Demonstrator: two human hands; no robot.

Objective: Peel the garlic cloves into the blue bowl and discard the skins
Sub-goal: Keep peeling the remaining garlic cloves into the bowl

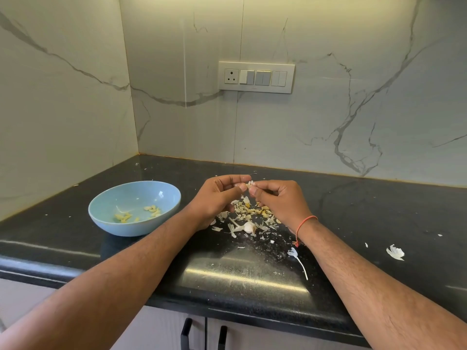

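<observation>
A garlic clove (250, 184), mostly hidden by fingertips, is pinched between the left hand (217, 198) and right hand (278, 200) above the skins (249, 214). The blue bowl (134, 208) sits left on the countertop (366, 210), near its front edge.

We are seeing two bare forearms with no sleeves showing, both lightly haired. The left hand (217, 195) is wearing nothing: no ring, watch or band. The right hand (278, 198) is wearing a thin orange-red thread bracelet (304, 221) at the wrist, its knotted, frayed end hanging down beneath the wrist.
</observation>
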